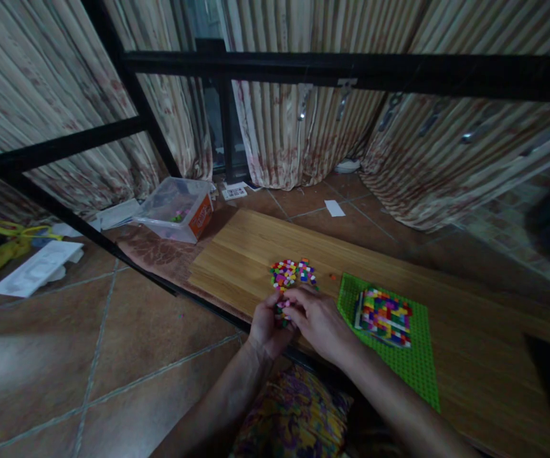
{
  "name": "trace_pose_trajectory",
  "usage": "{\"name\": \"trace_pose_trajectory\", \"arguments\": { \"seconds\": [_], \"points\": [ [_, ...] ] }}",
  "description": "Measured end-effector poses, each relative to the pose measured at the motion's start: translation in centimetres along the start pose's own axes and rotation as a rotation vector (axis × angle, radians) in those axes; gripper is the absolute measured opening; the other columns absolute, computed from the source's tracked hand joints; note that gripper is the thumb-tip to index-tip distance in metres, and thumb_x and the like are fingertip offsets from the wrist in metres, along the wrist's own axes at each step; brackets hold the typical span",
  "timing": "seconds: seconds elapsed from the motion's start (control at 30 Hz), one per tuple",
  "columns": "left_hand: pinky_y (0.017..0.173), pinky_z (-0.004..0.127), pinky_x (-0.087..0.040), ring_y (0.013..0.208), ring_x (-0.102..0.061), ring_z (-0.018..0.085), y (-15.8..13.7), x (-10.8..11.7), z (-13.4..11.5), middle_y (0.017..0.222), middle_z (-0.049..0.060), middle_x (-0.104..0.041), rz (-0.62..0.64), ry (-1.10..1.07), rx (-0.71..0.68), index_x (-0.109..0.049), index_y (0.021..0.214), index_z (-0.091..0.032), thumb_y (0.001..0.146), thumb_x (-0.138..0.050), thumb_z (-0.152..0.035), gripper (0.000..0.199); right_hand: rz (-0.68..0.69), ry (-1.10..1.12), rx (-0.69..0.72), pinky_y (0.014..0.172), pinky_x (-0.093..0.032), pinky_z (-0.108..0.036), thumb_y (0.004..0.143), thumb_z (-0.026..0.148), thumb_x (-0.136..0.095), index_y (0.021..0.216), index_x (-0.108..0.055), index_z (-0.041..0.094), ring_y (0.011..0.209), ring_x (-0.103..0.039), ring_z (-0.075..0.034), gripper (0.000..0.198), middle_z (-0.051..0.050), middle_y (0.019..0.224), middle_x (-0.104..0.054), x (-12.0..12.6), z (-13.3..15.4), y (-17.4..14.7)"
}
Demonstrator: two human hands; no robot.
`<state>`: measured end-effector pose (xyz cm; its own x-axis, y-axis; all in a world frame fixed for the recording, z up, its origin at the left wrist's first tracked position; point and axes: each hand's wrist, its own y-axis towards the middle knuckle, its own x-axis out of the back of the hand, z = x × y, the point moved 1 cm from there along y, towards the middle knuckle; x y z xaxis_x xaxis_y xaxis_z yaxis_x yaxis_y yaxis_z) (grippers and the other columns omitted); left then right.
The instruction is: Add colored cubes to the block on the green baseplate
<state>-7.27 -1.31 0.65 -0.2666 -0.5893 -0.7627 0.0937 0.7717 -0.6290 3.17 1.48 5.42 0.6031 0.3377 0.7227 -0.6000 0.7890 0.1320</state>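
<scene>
"Several tiny building bricks (285, 305), pink among them, sat in the curled fingers of the left hand (266, 324), by the near edge of the wooden tabletop (237, 245). Was the right hand (317, 316) gripping one too?"

"I couldn't tell. Its thumb and fingers came in over the bricks and hid whatever was between them."

"Why cup them like that?"

"Probably so the left hand served as a little dish, keeping such small pieces together."

"And the loose brick pile (283, 275)?"

"Just beyond the hands, presumably for a short reach. To the right, the green studded baseplate (422, 372) carried a squarish, multicoloured brick stack (384, 316), likely kept aside to leave working room. Farther off, at the left, stood a clear plastic tub (159, 224) with a few coloured pieces inside."

"How were the arms posed?"

"Both forearms slanted in from below and converged. The left hand curled inward; the right arched across to meet it, its back uppermost."
</scene>
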Motion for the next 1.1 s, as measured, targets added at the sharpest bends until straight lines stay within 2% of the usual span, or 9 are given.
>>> {"name": "trace_pose_trajectory", "arguments": {
  "seconds": [0.07,0.17,0.27,0.33,0.5,0.63,0.77,0.93,1.1],
  "points": [
    [0.055,0.019,-0.053,0.058,-0.059,0.010,-0.2,0.2,-0.2,0.066,0.005,-0.061,-0.009,-0.048,0.026,-0.059,0.075,-0.009,0.084,-0.048,-0.015,0.016,-0.062,0.006,0.015,0.080,-0.045,-0.025,0.088,0.019,-0.050,0.094,-0.064,0.023,0.089,-0.060,-0.015,0.015,-0.002,0.095,-0.065,-0.2,-0.1,0.3],
    [0.054,0.018,-0.052,0.058,-0.058,0.009,-0.6,0.8,-0.9,0.072,0.006,-0.061,0.019,-0.062,0.059,-0.060,0.080,-0.009,0.085,-0.046,-0.015,0.017,-0.134,-0.071,-0.034,0.080,-0.045,-0.026,0.091,0.020,-0.045,0.092,-0.065,0.021,0.085,-0.060,-0.015,0.020,-0.004,0.094,-0.064,-0.5,-1.7,1.8],
    [0.047,0.015,-0.047,0.053,-0.053,0.007,-1.1,1.5,-1.8,0.070,0.005,-0.058,0.072,-0.032,0.052,-0.059,0.079,-0.009,0.087,-0.043,-0.018,0.020,-0.093,-0.212,-0.087,0.082,-0.044,-0.028,0.088,0.023,-0.051,0.097,-0.065,0.020,0.088,-0.059,-0.017,0.017,-0.007,0.099,-0.061,-1.6,-3.6,3.4],
    [0.044,0.013,-0.045,0.053,-0.052,0.006,-1.3,1.9,-2.5,0.070,0.005,-0.057,0.074,-0.011,0.029,-0.058,0.078,-0.009,0.087,-0.042,-0.019,0.021,-0.056,-0.247,-0.071,0.086,-0.044,-0.029,0.086,0.026,-0.055,0.103,-0.064,0.020,0.095,-0.058,-0.018,0.020,-0.007,0.103,-0.060,-2.5,-4.3,3.9],
    [0.041,0.011,-0.041,0.052,-0.051,0.006,-1.7,2.6,-3.9,0.070,0.005,-0.056,0.014,0.017,-0.019,-0.058,0.079,-0.010,0.088,-0.041,-0.018,0.021,-0.013,-0.287,-0.041,0.090,-0.044,-0.033,0.081,0.034,-0.061,0.116,-0.057,0.023,0.104,-0.054,-0.021,0.037,-0.008,0.111,-0.056,-4.1,-4.3,2.8],
    [0.040,0.012,-0.041,0.051,-0.051,0.006,-1.6,2.7,-4.1,0.071,0.005,-0.056,-0.018,0.019,-0.027,-0.058,0.080,-0.010,0.087,-0.042,-0.018,0.020,-0.035,-0.381,-0.042,0.086,-0.046,-0.034,0.084,0.027,-0.057,0.126,-0.050,0.024,0.108,-0.052,-0.024,0.043,-0.010,0.120,-0.052,-5.1,-4.2,1.8],
    [0.039,0.012,-0.040,0.051,-0.050,0.005,-1.6,2.4,-3.8,0.070,0.005,-0.056,-0.030,0.022,-0.025,-0.058,0.079,-0.010,0.087,-0.042,-0.018,0.020,-0.041,-0.456,-0.009,0.083,-0.047,-0.032,0.091,0.023,-0.045,0.120,-0.054,0.022,0.103,-0.054,-0.022,0.030,-0.010,0.117,-0.054,-6.0,-4.7,2.2],
    [0.040,0.012,-0.041,0.051,-0.050,0.005,-1.4,2.1,-3.6,0.070,0.005,-0.056,-0.039,0.022,-0.036,-0.058,0.079,-0.010,0.087,-0.043,-0.018,0.019,-0.035,-0.518,0.056,0.084,-0.046,-0.031,0.093,0.022,-0.040,0.104,-0.060,0.021,0.097,-0.056,-0.021,0.022,-0.009,0.105,-0.058,-6.1,-5.7,2.4],
    [0.042,0.013,-0.043,0.052,-0.050,0.006,-1.2,1.5,-3.3,0.071,0.005,-0.057,-0.018,-0.002,-0.037,-0.057,0.079,-0.010,0.087,-0.042,-0.018,0.019,-0.067,-0.523,-0.037,0.080,-0.047,-0.030,0.093,0.019,-0.039,0.099,-0.059,0.020,0.096,-0.057,-0.020,0.021,-0.010,0.103,-0.059,-5.5,-6.5,2.1]
  ]
}}
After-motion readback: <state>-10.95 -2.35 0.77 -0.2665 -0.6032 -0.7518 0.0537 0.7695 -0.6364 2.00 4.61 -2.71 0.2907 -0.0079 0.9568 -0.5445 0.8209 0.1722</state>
